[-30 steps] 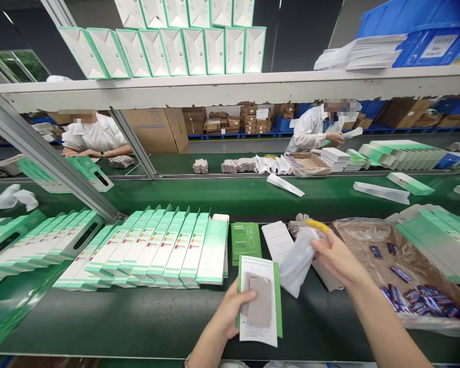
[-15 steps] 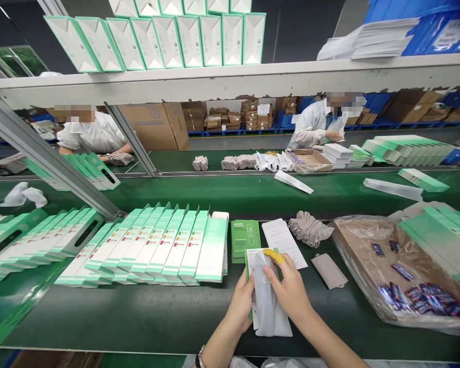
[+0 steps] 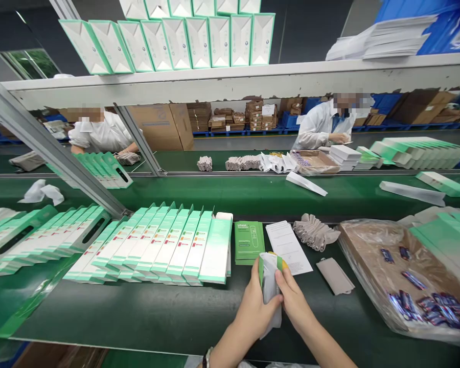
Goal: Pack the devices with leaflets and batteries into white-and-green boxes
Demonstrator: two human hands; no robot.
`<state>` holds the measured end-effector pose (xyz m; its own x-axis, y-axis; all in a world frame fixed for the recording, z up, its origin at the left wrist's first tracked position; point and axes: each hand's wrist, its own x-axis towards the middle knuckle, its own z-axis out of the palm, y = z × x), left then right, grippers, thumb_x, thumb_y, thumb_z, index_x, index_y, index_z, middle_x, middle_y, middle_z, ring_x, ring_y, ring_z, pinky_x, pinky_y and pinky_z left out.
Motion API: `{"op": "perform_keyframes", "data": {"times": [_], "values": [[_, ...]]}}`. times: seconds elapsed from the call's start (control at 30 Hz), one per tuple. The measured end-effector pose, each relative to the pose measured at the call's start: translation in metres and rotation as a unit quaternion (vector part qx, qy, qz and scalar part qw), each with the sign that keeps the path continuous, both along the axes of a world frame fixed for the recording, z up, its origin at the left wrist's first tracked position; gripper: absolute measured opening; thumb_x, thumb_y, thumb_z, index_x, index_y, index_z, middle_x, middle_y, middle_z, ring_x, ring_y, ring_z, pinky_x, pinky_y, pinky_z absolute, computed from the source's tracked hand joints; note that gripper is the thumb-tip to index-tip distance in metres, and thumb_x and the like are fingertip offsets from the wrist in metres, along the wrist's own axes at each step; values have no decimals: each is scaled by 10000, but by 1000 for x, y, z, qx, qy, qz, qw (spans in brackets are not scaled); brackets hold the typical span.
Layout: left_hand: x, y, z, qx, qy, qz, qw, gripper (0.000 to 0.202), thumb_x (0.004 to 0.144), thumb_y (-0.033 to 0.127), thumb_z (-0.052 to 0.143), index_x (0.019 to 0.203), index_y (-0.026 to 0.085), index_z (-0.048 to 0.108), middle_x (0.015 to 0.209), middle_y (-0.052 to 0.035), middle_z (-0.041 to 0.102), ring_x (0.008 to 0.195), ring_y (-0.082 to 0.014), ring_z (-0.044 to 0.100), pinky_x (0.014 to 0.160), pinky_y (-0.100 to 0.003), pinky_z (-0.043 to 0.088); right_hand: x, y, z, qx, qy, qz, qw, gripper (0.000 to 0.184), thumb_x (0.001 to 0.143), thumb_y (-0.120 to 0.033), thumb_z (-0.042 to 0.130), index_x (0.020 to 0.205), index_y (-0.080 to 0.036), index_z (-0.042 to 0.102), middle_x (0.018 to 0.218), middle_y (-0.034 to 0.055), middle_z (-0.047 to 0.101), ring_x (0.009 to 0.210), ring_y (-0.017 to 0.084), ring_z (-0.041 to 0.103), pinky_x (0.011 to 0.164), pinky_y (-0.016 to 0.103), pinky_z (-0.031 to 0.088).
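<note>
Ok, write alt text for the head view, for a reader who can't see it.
A person's left hand and right hand grip a white pouch with a green-edged card over a green work belt. Rows of white-and-green boxes lie to the left; a plastic-lined carton of blue packets to the right. Co-workers in white coats work beyond.

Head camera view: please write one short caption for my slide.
Left hand and right hand grip a pale pouch over a green conveyor belt.

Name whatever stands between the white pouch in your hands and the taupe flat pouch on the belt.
Your right hand wraps that side of the white pouch. Beyond it, the lower corner of the printed sheet lies in line, short of the taupe flat pouch.
</note>
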<state>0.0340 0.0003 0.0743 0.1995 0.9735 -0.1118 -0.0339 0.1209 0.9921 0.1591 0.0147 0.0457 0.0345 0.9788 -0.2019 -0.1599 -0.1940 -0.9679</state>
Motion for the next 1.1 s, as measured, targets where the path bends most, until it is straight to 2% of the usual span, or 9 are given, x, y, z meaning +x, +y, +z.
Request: {"op": "perform_keyframes", "data": {"times": [0.23, 0.33, 0.47, 0.57, 0.63, 0.7, 0.8, 0.93, 1.1], "values": [[1, -2, 12, 51, 65, -12, 996, 745, 825, 208, 620, 1505, 194, 315, 1471, -129, 474, 1282, -334, 504, 1045, -355, 376, -6, -5, 13, 6, 28, -4, 1000, 694, 702, -413, 780, 1297, -281, 448, 1322, 78, 605, 1250, 289, 548, 1089, 450, 393], [-2, -2, 24, 15, 70, -42, 997, 828, 785, 268, 696, 1509, 221, 297, 1343, -141, 593, 1141, -345, 609, 933, -366, 459, -6, -4, 22, -19, 87, 5, 996, 658, 734, -420, 752, 1294, -287, 433, 1259, 90, 650, 1202, 298, 587, 1065, 476, 414], [-30, -13, 43, 52, 123, -115, 984, 1014, 655, 376, 834, 1509, 245, 305, 1478, -133, 468, 1294, -387, 488, 1037, -404, 404, 1, -3, 37, -29, 145, -14, 989, 652, 717, -411, 769, 1275, -282, 457, 1113, 101, 715, 1082, 317, 657, 993, 501, 474], [-81, -19, 67, 153, 196, -129, 960, 625, 755, 460, 745, 1326, 274, 572, 1303, -86, 632, 1167, -300, 599, 1000, -362, 451, 12, 1, 48, -31, 150, -61, 986, 601, 697, -408, 789, 1207, -244, 516, 1058, 102, 730, 989, 316, 692, 922, 494, 521], [-132, -10, 85, 209, 288, 30, 934, 319, 906, 430, 563, 1161, 262, 656, 1143, -67, 707, 1079, -243, 641, 973, -349, 466, 19, 4, 52, -53, 145, -76, 985, 594, 695, -399, 801, 1198, -248, 524, 1034, 82, 738, 938, 295, 705, 876, 464, 550], [-192, 12, 101, 225, 421, 206, 854, 335, 937, 417, 493, 1173, 213, 616, 1180, -96, 679, 1132, -258, 607, 1003, -386, 443, 24, 4, 50, -76, 151, -72, 983, 632, 691, -382, 815, 1231, -266, 508, 1029, 68, 742, 926, 282, 708, 836, 432, 574], [-279, 57, 116, 86, 599, 274, 748, 576, 910, 485, 457, 1366, 133, 435, 1338, -173, 564, 1267, -320, 506, 1057, -439, 385, 24, 0, 38, -108, 182, -51, 976, 741, 650, -362, 852, 1280, -256, 476, 1028, 88, 744, 933, 301, 710, 808, 429, 591], [-345, 100, 114, -9, 611, 232, 757, 726, 767, 566, 602, 1272, 52, 510, 1289, -250, 594, 1200, -402, 555, 975, -442, 438, 16, -9, 23, -134, 222, -43, 965, 829, 629, -351, 866, 1331, -256, 435, 1010, 98, 748, 904, 322, 720, 772, 457, 605], [-356, 110, 102, -48, 588, 186, 786, 689, 704, 675, 606, 1085, 101, 608, 1105, -196, 706, 1051, -372, 648, 866, -382, 492, 11, -12, 16, -132, 239, -38, 961, 841, 640, -329, 865, 1346, -246, 416, 1014, 99, 752, 897, 308, 726, 757, 420, 615]]}}
